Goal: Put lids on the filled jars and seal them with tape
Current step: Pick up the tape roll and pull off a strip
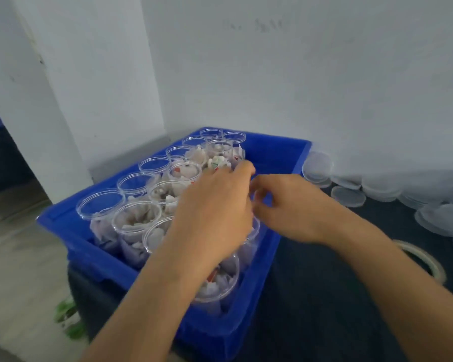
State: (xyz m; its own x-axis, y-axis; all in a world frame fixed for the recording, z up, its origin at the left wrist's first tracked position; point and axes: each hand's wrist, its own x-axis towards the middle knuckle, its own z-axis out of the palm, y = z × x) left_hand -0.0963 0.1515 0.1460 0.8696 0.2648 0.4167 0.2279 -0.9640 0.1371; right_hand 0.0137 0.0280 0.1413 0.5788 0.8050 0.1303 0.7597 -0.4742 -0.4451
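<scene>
Several clear jars (136, 220) filled with white packets stand in rows in a blue crate (277, 152); those in the far-left row (100, 205) hold less. My left hand (215, 207) lies palm down over the jars on the right side of the crate, its fingertips bent over a far jar (219, 150). What lies under the palm is hidden. My right hand (283, 205) hovers just right of it with thumb and fingers curled, pinching what looks like the edge of a clear lid (255, 198), which is blurred. A roll of tape (426, 259) lies on the dark table at the right.
Loose clear lids (348, 195) are heaped along the white wall to the right of the crate, some in stacks (317, 168). The crate sits at the table's left edge, with the floor and something green (68, 317) below it. A white pillar stands at the back left.
</scene>
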